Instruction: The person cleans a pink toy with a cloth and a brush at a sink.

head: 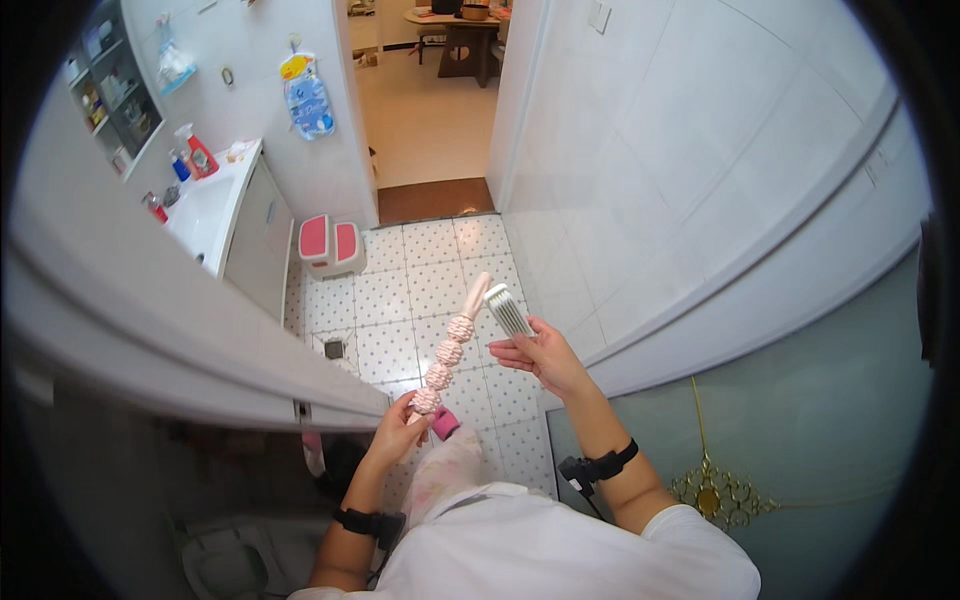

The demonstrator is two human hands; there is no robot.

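Note:
My left hand (397, 436) is closed around the lower end of a pink rod with several round, ridged beads (449, 352), probably a massage stick. The rod slants up and right to a smooth, narrow far end. My right hand (553, 358) grips the lower end of a small white slotted piece (508, 310), which looks like a brush or comb head; its exact kind is unclear. The top of this piece is close beside the rod's smooth end. Both things are held in the air above the dotted floor tiles (382, 296).
A white washbasin (204, 214) on a cabinet is at the left, with a red spray bottle (201, 156). A red-and-white step stool (332, 246) stands beside it. Ahead, a brown threshold (435, 201) crosses the doorway. A toilet (225, 562) is at the lower left.

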